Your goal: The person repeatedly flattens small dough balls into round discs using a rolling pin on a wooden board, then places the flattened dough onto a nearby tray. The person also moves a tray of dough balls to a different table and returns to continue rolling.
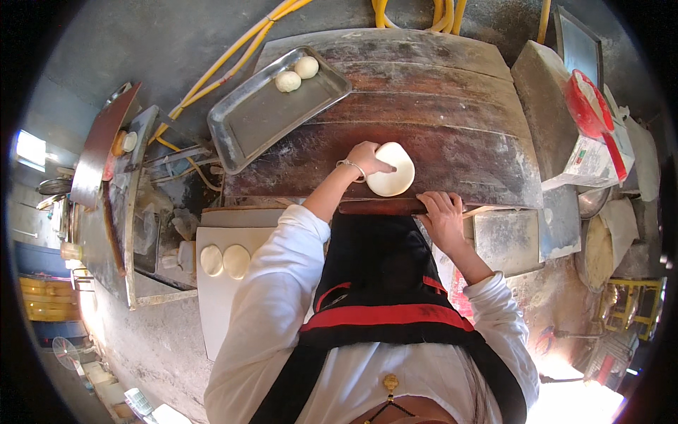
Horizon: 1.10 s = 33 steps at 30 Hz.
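Observation:
A flat oval of white dough (394, 169) lies near the front edge of a floury wooden worktable (424, 106). My left hand (371, 159) grips its left side, the thumb on top and the fingers partly hidden at the rim. At the table's edge, against the black apron, a dark wooden rolling pin (376, 207) lies crosswise. My right hand (442, 214) rests over the right end of the pin, fingers curled on it. Two dough balls (296, 74) sit at the far end of a metal tray (280, 127), on the table's left side.
Two flat dough rounds (225, 261) lie on a pale board (212, 312) at the lower left. A red plastic scoop (589, 106) rests on a floury machine (551, 111) at the right. Yellow hoses (228, 63) run beyond the tray. A cluttered side table (132, 212) stands left.

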{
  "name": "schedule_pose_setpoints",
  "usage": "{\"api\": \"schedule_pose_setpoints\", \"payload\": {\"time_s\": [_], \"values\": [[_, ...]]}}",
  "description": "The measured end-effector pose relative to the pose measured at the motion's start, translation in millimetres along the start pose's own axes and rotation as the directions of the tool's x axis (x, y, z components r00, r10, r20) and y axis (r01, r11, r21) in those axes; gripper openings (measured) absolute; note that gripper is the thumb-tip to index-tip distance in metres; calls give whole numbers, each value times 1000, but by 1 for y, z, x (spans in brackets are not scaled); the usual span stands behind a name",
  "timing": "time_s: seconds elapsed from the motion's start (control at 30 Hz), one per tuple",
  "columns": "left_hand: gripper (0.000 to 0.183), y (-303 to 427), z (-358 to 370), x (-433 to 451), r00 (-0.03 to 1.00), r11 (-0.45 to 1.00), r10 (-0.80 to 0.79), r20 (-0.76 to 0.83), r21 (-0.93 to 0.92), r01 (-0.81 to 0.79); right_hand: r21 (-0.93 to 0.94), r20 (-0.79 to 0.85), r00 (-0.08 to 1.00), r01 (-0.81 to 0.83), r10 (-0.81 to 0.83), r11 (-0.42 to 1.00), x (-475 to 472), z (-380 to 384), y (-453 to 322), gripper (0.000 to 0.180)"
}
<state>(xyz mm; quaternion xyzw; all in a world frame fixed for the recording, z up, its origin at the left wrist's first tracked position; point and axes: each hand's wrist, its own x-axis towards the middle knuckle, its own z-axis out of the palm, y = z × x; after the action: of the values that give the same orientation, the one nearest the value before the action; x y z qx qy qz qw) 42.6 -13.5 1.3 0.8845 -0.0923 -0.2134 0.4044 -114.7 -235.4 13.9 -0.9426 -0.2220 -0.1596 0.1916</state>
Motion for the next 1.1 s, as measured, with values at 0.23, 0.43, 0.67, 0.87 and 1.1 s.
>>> {"api": "schedule_pose_setpoints", "payload": {"time_s": [0.23, 0.43, 0.67, 0.87, 1.1], "values": [[74, 2, 1, -71, 937, 936, 17, -348, -324, -137, 42, 30, 999, 14, -15, 999, 19, -9, 11, 50], [74, -12, 7, -59, 914, 777, 366, -175, 598, -197, -320, 214, 973, -16, 89, 947, 95, 34, 50, 60], [68, -5, -46, 91, 944, 836, 283, -173, 527, -154, -294, -24, 944, -321, 329, 900, 196, 58, 105, 59], [69, -16, 4, -9, 827, 753, 476, -299, 625, -207, -281, 138, 978, -113, 156, 953, 116, 45, 69, 71], [27, -19, 36, -94, 667, 775, 628, -401, 403, -487, -38, 27, 1000, 6, -5, 999, 34, 20, 26, 54]]}}
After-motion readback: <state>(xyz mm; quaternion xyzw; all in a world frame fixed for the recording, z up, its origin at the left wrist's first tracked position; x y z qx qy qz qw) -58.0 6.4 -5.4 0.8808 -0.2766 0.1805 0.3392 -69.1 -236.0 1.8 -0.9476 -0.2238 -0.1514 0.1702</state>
